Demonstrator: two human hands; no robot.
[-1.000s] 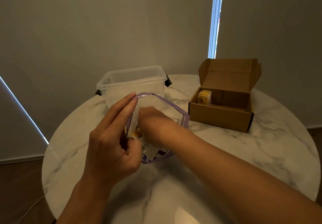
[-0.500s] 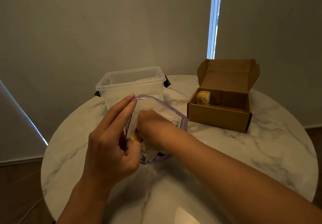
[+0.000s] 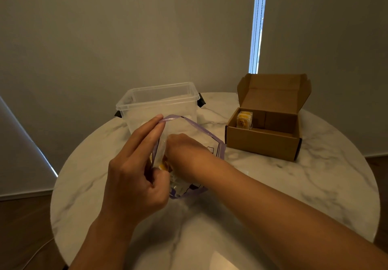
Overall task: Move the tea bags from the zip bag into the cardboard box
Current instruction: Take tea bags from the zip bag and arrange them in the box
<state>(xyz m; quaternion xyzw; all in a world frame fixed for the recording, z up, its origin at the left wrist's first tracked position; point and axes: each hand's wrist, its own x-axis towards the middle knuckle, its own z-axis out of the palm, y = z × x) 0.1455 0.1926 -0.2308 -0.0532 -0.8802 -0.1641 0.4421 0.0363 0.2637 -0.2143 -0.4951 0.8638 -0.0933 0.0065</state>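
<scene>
Tea bags [image 3: 164, 165] in zip bag [image 3: 211, 138]; my right hand [image 3: 184, 148] inside, fingers hidden, grip can't tell. My left hand [image 3: 134, 177] pinches rim open. Few sit in cardboard box [image 3: 260, 141] beyond right hand; more to move.

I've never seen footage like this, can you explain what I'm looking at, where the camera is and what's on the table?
No machine here: a person wears one wide-angle camera on the head, looking down at their own bare hands. The left hand pinches the rim of a clear zip bag, holding it open. The right hand reaches inside among the tea bags; its fingers are hidden, so what they hold cannot be told. The round marble table also bears an open cardboard box with some yellow tea bags inside, and a clear plastic tub behind the bag.
</scene>
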